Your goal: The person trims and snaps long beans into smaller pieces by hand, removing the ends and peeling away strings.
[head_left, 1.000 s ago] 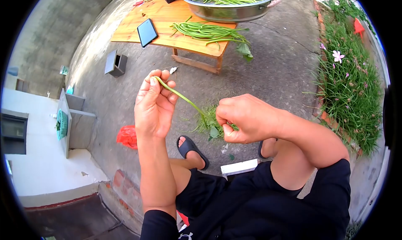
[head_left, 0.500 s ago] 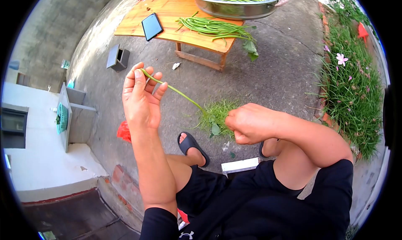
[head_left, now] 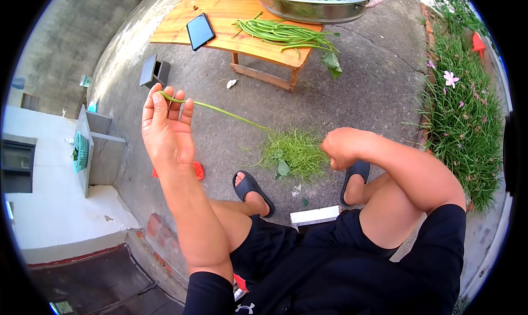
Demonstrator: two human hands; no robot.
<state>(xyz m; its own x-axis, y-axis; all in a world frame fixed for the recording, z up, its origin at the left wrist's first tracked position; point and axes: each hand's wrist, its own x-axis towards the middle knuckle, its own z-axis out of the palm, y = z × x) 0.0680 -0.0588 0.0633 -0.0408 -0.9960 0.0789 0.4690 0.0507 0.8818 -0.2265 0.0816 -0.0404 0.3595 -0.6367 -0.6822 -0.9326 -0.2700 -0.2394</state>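
"Stalk (head_left: 231, 115), long and green! Where is it?"

"Up in the air, in the left hand (head_left: 169, 131). The thumb and first finger pinch one end. The other fingers are spread apart."

"Why hold it by the tip?"

"I think so the rest can stick out free."

"Which way does it point?"

"Its long line goes from the left hand toward the person's right and slopes down a bit. It is nearly straight, with a small bend by the fingers. The loose end points at the pile of thin green strips (head_left: 301, 153) on the ground (head_left: 379, 76). I can't tell if it touches them."

"And the right hand (head_left: 344, 147)?"

"It is well apart from the stalk, near the pile, knuckles up. Its fingertips are hidden, so I can't tell if they are pressed together or pinching a strip."

"Why is the pile there?"

"Maybe because that spot, just ahead of the feet (head_left: 254, 197), is easy to reach."

"What's farther out?"

"A bunch of stalks (head_left: 286, 36) on the wooden table (head_left: 235, 8), likely near the edge for easy grabbing. A phone (head_left: 200, 31) lies beside it. Behind is a metal pan (head_left: 313, 11) holding more."
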